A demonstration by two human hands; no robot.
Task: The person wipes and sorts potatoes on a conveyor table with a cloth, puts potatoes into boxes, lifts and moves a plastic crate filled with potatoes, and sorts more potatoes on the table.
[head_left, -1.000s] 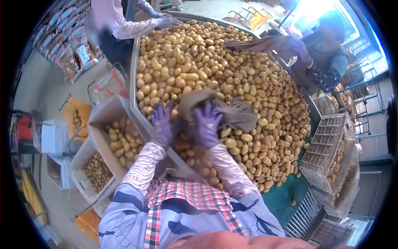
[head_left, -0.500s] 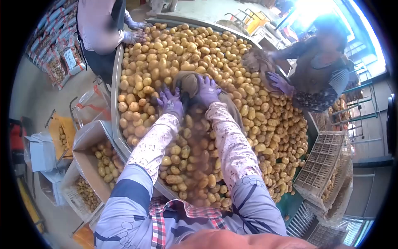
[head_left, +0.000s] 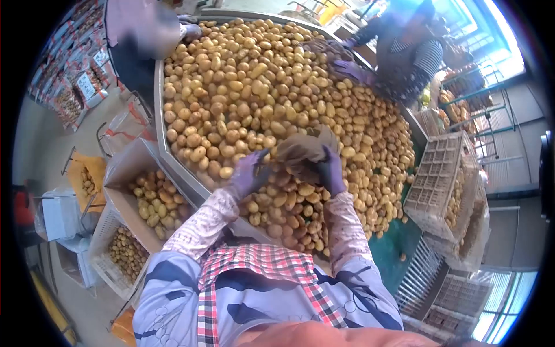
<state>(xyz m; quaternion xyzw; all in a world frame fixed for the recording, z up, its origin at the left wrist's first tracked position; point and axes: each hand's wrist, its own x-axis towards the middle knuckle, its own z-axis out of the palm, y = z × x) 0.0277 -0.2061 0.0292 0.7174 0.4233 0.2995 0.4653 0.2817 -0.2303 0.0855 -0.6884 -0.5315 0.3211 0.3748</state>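
Note:
A brown cloth [head_left: 303, 151] lies bunched over the heap of potatoes [head_left: 248, 87]. My right hand [head_left: 332, 172], in a purple glove with dark fingertips, grips the cloth at its right side. To the left of the cloth is my left hand [head_left: 252, 172], gloved alike, its fingers apart and nothing in them. Potatoes lie under and around both hands, inside the metal-rimmed sorting table [head_left: 163, 136].
A co-worker at the right has a gloved hand [head_left: 354, 70] by another dark cloth [head_left: 328, 51]. Another person's gloved hand [head_left: 191, 30] rests at the back left. A cardboard box [head_left: 132, 182] of potatoes and a plastic crate [head_left: 436, 173] flank the table.
Both my hands have come back toward my body, drawing the brown cloth nearer. My left hand has come off the cloth. The camera view has shifted, and the co-worker's cloth now lies flatter.

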